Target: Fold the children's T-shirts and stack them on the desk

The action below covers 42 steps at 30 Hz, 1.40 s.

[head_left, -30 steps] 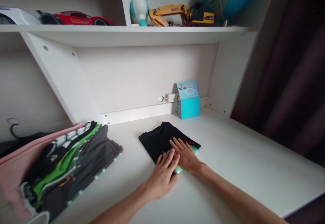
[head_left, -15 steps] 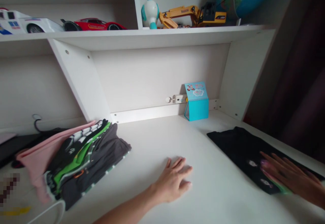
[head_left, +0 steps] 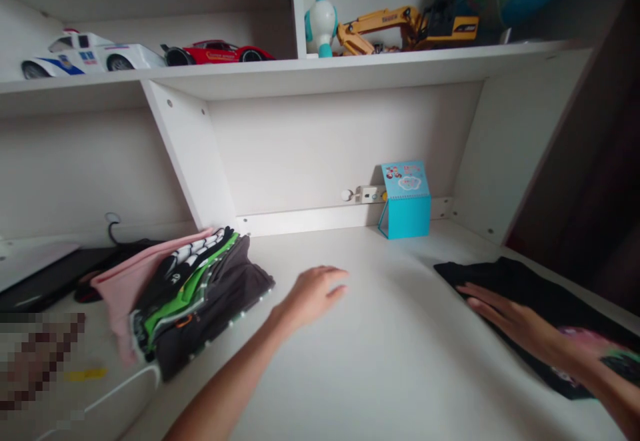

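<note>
1. White shelving [head_left: 370,69] backs the table [head_left: 380,341], and on the table's right side lies the black garment [head_left: 543,296], its pink and green print partly hidden by the forearm.
2. Palm down, the right hand [head_left: 517,327] lies over the garment's left part, its fingers straight and close together, with no cloth pinched. How hard they press, I cannot tell.
3. For handling cloth like this, a flat palm with light, even pressure probably serves best; hooked fingertips could ruck the cloth, and a sideways drag could shift it whole.
4. Well apart from the garment, mid-table, the left hand [head_left: 313,292] has its fingers loosely bent and close together, holding nothing; whether they touch the table is unclear. Set flat on the garment's near edge, it could steady the cloth.
5. Farther out, a blue calendar [head_left: 409,217] stands at the far side, and overlapping clothes [head_left: 220,307] lie left.
</note>
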Available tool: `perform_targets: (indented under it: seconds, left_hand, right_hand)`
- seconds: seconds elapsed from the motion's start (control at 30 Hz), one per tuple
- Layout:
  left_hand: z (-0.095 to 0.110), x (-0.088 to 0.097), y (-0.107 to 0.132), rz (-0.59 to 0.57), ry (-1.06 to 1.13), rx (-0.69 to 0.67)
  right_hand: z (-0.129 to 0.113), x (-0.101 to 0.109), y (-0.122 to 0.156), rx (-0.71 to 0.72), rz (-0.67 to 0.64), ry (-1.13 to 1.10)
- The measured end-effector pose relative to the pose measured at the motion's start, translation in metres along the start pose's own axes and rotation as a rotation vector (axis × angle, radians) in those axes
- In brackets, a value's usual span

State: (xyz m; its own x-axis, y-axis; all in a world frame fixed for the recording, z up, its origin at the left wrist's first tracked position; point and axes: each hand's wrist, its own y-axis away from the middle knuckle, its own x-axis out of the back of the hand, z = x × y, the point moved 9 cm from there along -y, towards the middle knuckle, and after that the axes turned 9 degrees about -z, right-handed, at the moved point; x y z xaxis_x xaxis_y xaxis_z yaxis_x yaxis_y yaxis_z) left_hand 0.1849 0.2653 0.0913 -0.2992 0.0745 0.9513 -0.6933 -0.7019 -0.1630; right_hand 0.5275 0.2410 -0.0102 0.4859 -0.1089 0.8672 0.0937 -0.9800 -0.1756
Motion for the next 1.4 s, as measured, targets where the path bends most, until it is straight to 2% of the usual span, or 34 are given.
perform_targets:
  seconds: [0.07, 0.13, 0.2, 0.27, 0.33, 0.4, 0.53, 0.67, 0.83, 0.97, 1.07, 1.1, 1.17, 1.23, 1.3, 1.37, 1.4]
  left_hand:
    - [-0.049, 0.044, 0.014, 0.124, -0.127, 0.241]
    - [-0.101, 0.073, 0.040, 0.164, -0.307, 0.532]
    - [-0.143, 0.086, 0.070, 0.150, -0.470, 0.770]
    - [-0.165, 0.090, 0.090, 0.146, -0.580, 0.876]
    - [-0.173, 0.089, 0.097, 0.163, -0.645, 0.883]
    - [-0.175, 0.086, 0.093, 0.151, -0.683, 0.885]
    - [-0.188, 0.080, 0.070, 0.042, -0.731, 0.890]
    - [-0.200, 0.079, 0.046, 0.045, -0.792, 0.798]
    - [-0.213, 0.071, 0.039, 0.014, -0.791, 0.746]
    - [-0.210, 0.071, 0.038, 0.022, -0.784, 0.725]
    - [-0.187, 0.086, 0.034, 0.088, -0.753, 0.714]
    - [-0.173, 0.098, 0.033, 0.156, -0.717, 0.695]
    - [-0.131, 0.134, 0.034, 0.400, -0.592, 0.613]
    - [-0.084, 0.177, 0.043, 0.728, -0.406, 0.463]
    - [-0.049, 0.207, 0.049, 0.952, -0.177, 0.272]
    - [-0.034, 0.216, 0.044, 1.010, 0.048, 0.124]
    - [-0.033, 0.211, 0.037, 0.977, 0.139, 0.085]
  right_hand:
    - [-0.044, -0.027, -0.017, 0.086, -0.091, -0.037]
    - [-0.083, -0.049, -0.026, 0.183, -0.129, -0.054]
    - [-0.110, -0.063, -0.028, 0.267, -0.132, -0.038]
    - [-0.120, -0.071, -0.026, 0.309, -0.133, -0.022]
    - [-0.117, -0.075, -0.023, 0.306, -0.141, -0.027]
    - [-0.110, -0.075, -0.020, 0.284, -0.140, -0.046]
    - [-0.109, -0.071, -0.018, 0.285, -0.123, -0.071]
    - [-0.111, -0.071, -0.018, 0.284, -0.116, -0.063]
    - [-0.111, -0.072, -0.016, 0.295, -0.137, -0.065]
    - [-0.114, -0.070, -0.015, 0.298, -0.128, -0.062]
    - [-0.116, -0.069, -0.014, 0.306, -0.124, -0.063]
    - [-0.116, -0.070, -0.015, 0.310, -0.127, -0.063]
    - [-0.115, -0.071, -0.016, 0.314, -0.133, -0.059]
    - [-0.113, -0.072, -0.018, 0.310, -0.141, -0.058]
    - [-0.112, -0.073, -0.020, 0.301, -0.155, -0.065]
    - [-0.114, -0.070, -0.022, 0.284, -0.170, -0.084]
    - [-0.117, -0.068, -0.023, 0.274, -0.172, -0.101]
